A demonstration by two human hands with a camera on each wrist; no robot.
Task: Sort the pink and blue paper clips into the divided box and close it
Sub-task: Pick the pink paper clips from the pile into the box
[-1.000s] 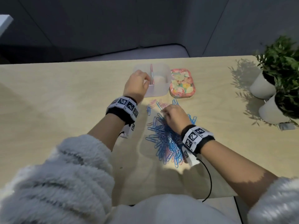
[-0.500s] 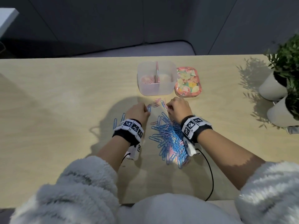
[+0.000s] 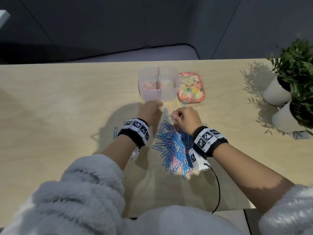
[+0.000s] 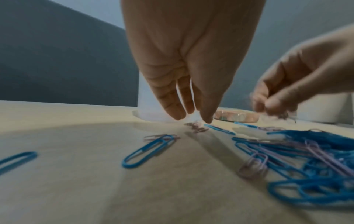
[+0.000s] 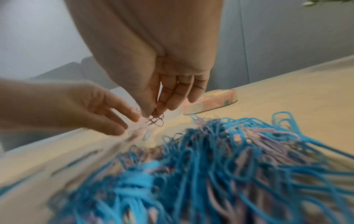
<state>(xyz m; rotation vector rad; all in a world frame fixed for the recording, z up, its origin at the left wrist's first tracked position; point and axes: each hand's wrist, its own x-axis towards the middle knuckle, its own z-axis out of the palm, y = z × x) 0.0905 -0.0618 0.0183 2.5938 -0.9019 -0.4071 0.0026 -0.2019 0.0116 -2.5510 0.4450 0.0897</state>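
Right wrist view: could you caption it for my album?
Right hand pinches pink paper clips above a blue-and-pink clip pile.

Bare table (image 3: 59, 102) lies open from 7 to 10 o'clock of the clip pile (image 3: 174, 146). Divided box (image 3: 158, 84) and floral lid (image 3: 191, 89) obstruct 12; plant pots (image 3: 277, 92) obstruct 2.

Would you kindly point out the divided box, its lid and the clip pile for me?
box (image 3: 166, 95): head view, on its near wall.
lid (image 3: 191, 88): head view, middle of its flowered top.
clip pile (image 3: 174, 146): head view, dense blue middle of the heap.
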